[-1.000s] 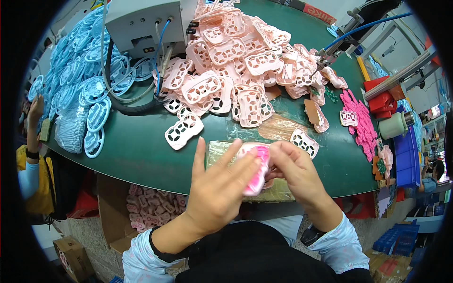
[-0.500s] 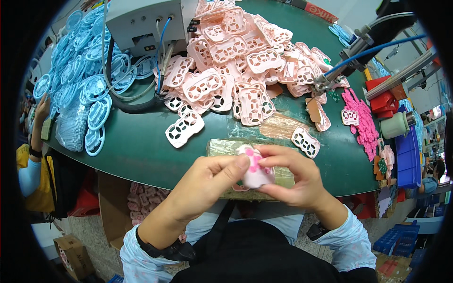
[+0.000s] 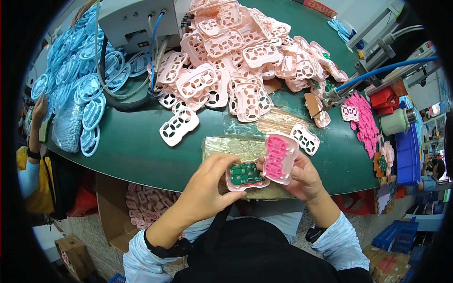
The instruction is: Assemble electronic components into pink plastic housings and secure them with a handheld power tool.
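My left hand grips the edge of a pale pink casing half with a green circuit board lying in it. The casing half is low over a wrapped block at the table's near edge. Tilted up beside it is another pale pink casing half, its inner side showing and a bright pink rubber button pad set in it. My right hand holds this one by its right edge, thumb in front. The two halves are close together, and some right fingers are hidden behind the tilted one.
Pale pink casing pieces are heaped at the back; bright pink button pads lie at the right. Light blue plastic parts pile up at the left, near a grey machine box. A metal tool arm reaches in from the right. Another person's hand is at far left.
Both hands were together on a pink casing with its pink buttons showing. Now two halves are apart, with the circuit board exposed on the left and the pad's inner side turned up on the right.
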